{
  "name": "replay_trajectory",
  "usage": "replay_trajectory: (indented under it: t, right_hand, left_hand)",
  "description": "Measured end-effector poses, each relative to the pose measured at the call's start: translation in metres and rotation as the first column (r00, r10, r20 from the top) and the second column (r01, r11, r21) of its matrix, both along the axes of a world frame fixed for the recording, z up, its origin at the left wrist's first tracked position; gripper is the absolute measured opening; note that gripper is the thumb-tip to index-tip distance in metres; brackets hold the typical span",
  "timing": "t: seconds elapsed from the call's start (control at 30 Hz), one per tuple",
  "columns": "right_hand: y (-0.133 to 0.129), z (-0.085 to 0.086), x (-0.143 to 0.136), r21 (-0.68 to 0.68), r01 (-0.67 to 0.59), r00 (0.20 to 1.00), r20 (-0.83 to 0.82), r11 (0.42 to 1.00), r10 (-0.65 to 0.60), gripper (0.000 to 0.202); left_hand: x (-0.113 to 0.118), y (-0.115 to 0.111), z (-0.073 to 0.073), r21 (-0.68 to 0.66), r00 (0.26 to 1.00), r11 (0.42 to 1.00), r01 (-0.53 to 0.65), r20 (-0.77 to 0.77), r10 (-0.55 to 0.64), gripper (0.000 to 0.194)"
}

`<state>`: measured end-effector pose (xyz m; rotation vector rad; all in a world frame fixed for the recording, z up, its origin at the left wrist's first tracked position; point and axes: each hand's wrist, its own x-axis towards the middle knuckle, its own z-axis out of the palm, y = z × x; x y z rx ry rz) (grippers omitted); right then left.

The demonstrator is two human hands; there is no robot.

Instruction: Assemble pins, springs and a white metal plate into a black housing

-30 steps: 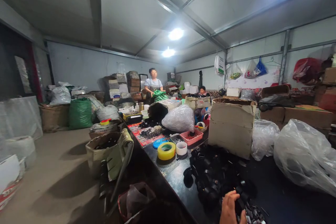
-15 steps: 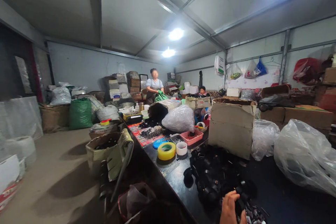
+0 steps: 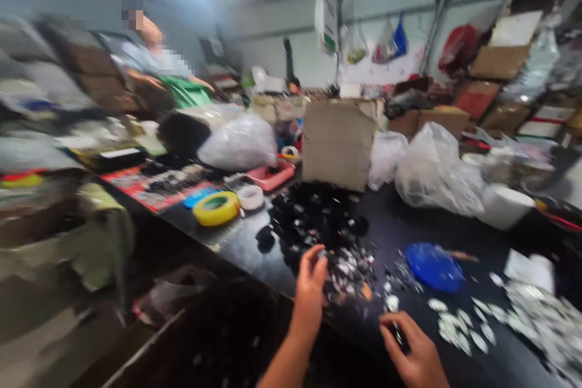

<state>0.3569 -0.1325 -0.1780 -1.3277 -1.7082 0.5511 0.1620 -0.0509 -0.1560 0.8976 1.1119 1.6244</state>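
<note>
The picture is blurred by motion. My left hand (image 3: 311, 282) reaches over the black table (image 3: 245, 242) to a heap of small black and silvery parts (image 3: 350, 270), its fingertips pinched on one small part. My right hand (image 3: 411, 351) is low at the near edge, fingers curled around a small dark piece. A bigger pile of black parts (image 3: 313, 215) lies just beyond the left hand. A blue lid (image 3: 431, 267) rests to the right of both hands.
A yellow tape roll (image 3: 216, 207), a white roll (image 3: 250, 196) and a pink tray (image 3: 273, 174) lie at left. Behind stand a cardboard box (image 3: 339, 142) and plastic bags (image 3: 430, 170). Silvery pieces (image 3: 536, 315) are scattered at right. A person (image 3: 159, 66) stands far left.
The view has swung down and to the right, bringing the table close. My left hand has risen to the heap of small parts and my right hand has come into view.
</note>
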Motion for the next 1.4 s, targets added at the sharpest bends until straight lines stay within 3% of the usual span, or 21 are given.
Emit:
replay_trajectory:
  t: [0.17,0.33,0.43,0.5,0.6,0.73,0.83,0.97,1.07,1.17,1.3,1.4]
  right_hand:
    - [0.004,0.010,0.003,-0.043,-0.001,0.999,0.050,0.999,0.003,0.011]
    - [0.016,0.039,-0.005,-0.074,-0.032,0.999,0.027,0.997,0.034,0.013]
    - [0.031,0.062,-0.020,-0.052,-0.091,0.995,0.024,0.995,0.092,0.015]
    - [0.038,0.069,-0.030,-0.072,-0.116,0.989,0.080,0.991,0.122,0.023]
    - [0.039,0.065,-0.041,-0.122,-0.118,0.975,0.175,0.986,0.138,0.035]
    - [0.032,0.058,-0.040,-0.324,-0.118,0.982,0.103,0.939,0.159,0.027]
    - [0.032,0.059,-0.036,-0.416,-0.178,0.972,0.064,0.892,0.224,0.026]
    - [0.051,0.060,-0.037,-0.359,-0.116,0.940,0.262,0.926,0.219,0.014]
    - [0.069,0.056,-0.044,-0.350,-0.047,0.823,0.517,0.936,0.234,0.011]
    - [0.078,0.052,-0.052,-0.335,-0.016,0.717,0.653,0.942,0.244,0.007]
    - [0.077,0.048,-0.053,-0.332,-0.001,0.680,0.691,0.943,0.244,0.008]
    - [0.081,0.051,-0.051,-0.330,-0.044,0.736,0.627,0.943,0.253,0.009]
  left_hand:
    - [-0.006,0.002,0.006,-0.183,0.944,0.974,0.136,0.323,-0.071,0.035]
    - [0.001,-0.005,0.026,-0.330,0.837,0.918,0.219,0.547,-0.003,0.027]
    - [0.007,-0.015,0.031,-0.301,0.853,0.924,0.235,0.519,-0.048,0.034]
    - [0.009,-0.025,0.025,-0.309,0.895,0.920,0.241,0.437,-0.087,0.040]
    - [0.008,-0.045,0.006,-0.344,0.947,0.902,0.260,0.272,-0.169,0.041]
    - [-0.003,-0.062,-0.021,-0.388,0.922,0.846,0.366,0.274,-0.273,0.038]
    - [-0.016,-0.065,-0.030,-0.455,0.941,0.826,0.333,0.216,-0.260,0.032]
    - [-0.027,-0.061,-0.027,-0.476,0.980,0.864,0.167,0.177,-0.091,0.034]
    - [-0.024,-0.056,-0.019,-0.457,0.980,0.880,0.131,0.192,-0.046,0.038]
    - [-0.020,-0.050,-0.011,-0.473,0.978,0.873,0.121,0.206,-0.024,0.044]
    - [-0.019,-0.046,-0.006,-0.495,0.968,0.861,0.114,0.252,0.017,0.052]
    - [-0.020,-0.047,-0.007,-0.498,0.963,0.860,0.112,0.268,0.029,0.055]
